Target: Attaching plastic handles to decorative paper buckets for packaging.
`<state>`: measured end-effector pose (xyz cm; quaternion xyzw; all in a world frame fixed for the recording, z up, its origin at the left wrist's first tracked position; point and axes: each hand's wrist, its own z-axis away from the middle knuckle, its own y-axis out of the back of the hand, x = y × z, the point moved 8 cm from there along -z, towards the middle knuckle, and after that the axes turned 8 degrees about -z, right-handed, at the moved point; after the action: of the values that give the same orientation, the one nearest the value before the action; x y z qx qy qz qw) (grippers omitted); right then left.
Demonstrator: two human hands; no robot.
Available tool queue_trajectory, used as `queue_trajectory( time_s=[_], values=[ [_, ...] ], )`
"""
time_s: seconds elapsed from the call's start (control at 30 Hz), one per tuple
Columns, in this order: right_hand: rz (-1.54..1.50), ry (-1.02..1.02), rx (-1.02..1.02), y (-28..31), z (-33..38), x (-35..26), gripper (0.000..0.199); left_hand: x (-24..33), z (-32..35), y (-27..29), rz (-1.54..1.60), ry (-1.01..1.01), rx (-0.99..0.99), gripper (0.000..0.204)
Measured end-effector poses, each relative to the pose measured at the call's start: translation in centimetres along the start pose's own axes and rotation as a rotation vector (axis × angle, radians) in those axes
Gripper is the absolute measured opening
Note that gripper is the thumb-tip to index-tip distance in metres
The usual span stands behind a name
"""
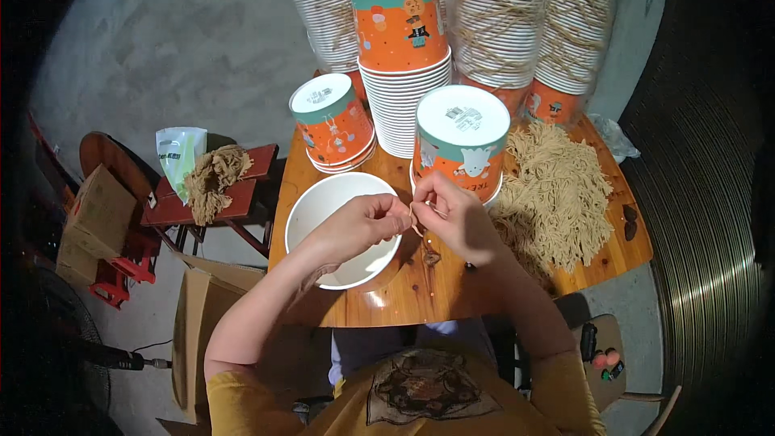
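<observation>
Both my hands meet over the front of the wooden table, fingers pinched close together. My left hand (359, 228) and my right hand (458, 220) hold a short tan cord (416, 221) between their fingertips. Partly under my left hand and wrist, a white paper bucket (305, 211) stands with its mouth up. Just beyond my right hand is an upside-down orange paper bucket (429, 160) with a white base and a green band. To the right of that hand lies a large heap of tan cords (557, 202).
Behind stands a tall stack of nested paper buckets (404, 101), with a shorter stack (333, 129) left of it. Bagged bucket stacks (496, 24) line the back. A red bench (242, 186) holds a tan cord bundle (214, 182). An open cardboard box (206, 323) sits beside the table (379, 307).
</observation>
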<state>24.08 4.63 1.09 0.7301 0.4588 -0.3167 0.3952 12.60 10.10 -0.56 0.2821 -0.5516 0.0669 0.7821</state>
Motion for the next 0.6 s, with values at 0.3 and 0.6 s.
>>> queue_trajectory(
  time_s=[0.3, 0.6],
  values=[
    [0.003, 0.061, 0.103, -1.1, 2.8, -0.5, 0.013, -0.7, -0.5, 0.5, 0.084, 0.057, 0.047, 0.015],
    [0.062, 0.226, 0.166, -3.0, 3.8, -2.3, 0.012, -1.2, -0.8, -0.1, 0.183, 0.072, -0.067, 0.011]
  ],
)
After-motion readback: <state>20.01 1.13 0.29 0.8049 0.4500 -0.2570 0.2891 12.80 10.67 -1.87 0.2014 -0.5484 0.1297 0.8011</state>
